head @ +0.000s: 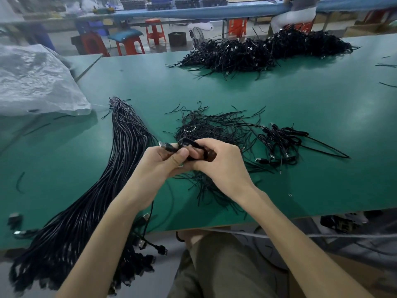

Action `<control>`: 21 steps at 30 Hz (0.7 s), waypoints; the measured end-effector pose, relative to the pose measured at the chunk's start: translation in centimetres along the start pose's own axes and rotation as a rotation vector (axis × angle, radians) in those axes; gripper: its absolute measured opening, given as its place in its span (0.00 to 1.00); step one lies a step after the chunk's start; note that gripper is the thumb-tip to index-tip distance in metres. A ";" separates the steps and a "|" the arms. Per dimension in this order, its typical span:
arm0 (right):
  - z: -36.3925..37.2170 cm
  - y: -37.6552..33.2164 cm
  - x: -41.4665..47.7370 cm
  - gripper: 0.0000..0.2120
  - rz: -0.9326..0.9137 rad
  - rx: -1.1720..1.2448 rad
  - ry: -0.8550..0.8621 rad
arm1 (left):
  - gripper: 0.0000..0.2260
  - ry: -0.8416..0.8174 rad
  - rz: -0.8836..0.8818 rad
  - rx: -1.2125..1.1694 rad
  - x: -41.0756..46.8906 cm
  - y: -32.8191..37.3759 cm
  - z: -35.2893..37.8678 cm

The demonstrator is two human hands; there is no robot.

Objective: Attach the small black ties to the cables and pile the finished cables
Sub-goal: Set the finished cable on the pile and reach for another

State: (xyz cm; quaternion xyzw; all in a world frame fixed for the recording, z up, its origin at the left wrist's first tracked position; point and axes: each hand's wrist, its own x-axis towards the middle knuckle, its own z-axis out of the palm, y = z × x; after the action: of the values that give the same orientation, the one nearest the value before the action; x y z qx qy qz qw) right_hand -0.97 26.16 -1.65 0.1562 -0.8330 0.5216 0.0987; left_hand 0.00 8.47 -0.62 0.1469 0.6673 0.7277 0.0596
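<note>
While left grip, right grip seemingly pinch cable

Both bare forearms reaching in over the near edge of the table, left hand and right hand meeting at centre, fingers curling round one coiled cable, left thumb pressing on it
</note>
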 end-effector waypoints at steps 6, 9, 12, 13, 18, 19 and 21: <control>-0.3 0.1 -0.1 0.12 -0.040 -0.240 -0.043 | 0.10 0.216 0.045 0.278 0.0 -0.9 0.3; -0.6 0.1 -0.2 0.08 -0.078 -0.296 -0.088 | 0.12 0.242 -0.007 0.303 0.2 -1.0 -0.1; -0.8 0.1 -0.3 0.08 -0.142 -0.408 -0.137 | 0.20 0.250 -0.077 0.438 0.4 -1.1 -0.5; -0.8 0.1 -0.4 0.08 -0.170 -0.452 -0.145 | 0.21 0.260 -0.085 0.470 0.4 -1.1 -0.6; -1.1 0.3 -0.4 0.10 -0.287 -0.622 -0.229 | 0.18 -0.061 -0.133 0.786 0.6 0.1 -1.4; -1.0 0.4 -0.4 0.11 -0.319 -0.649 -0.262 | 0.18 -0.162 -0.170 0.911 0.8 0.3 -1.3; -0.9 0.3 -0.3 0.12 -0.376 -0.660 -0.294 | 0.18 -0.274 -0.225 1.107 1.2 0.2 -0.8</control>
State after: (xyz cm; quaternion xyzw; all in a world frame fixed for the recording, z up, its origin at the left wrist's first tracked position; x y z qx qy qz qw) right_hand -0.75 27.13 -1.64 0.3387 -0.9178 0.1713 0.1167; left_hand -1.38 8.08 -0.33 0.1772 0.9462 0.2339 0.1366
